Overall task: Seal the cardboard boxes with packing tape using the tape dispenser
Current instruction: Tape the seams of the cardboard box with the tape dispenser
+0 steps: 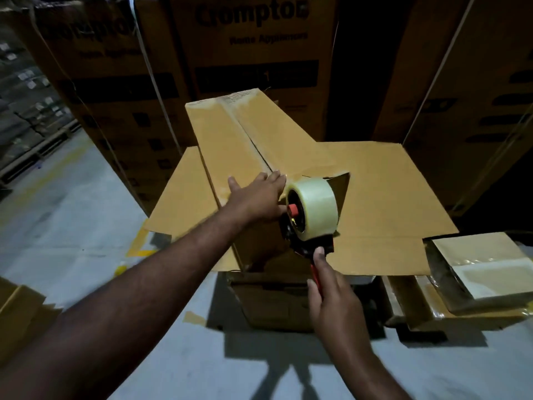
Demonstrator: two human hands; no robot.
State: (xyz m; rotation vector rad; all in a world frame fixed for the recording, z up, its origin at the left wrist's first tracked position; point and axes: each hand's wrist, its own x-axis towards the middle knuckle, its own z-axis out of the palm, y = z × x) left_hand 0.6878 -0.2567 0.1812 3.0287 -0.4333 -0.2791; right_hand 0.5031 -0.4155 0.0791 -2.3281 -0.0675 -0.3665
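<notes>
- Beyond, tall printed cartons (253,53) wall off the far side; dim shelving (23,96) shows far left, past the grey floor (72,212).
- Near right, a stack of plastic-wrapped flat packs (484,269) lies beside a wide flat cardboard sheet (389,197).
- On that sheet lies the long cardboard box (230,145), its closed top seam running from far to near.
- Left hand (256,197) reaches out, fingers straight, palm pressing the box's near end just left of the seam.
- Right hand (334,307) is curled round the red handle of the tape dispenser (310,215), whose clear roll stands at the box's near end, right beside the left hand.
</notes>
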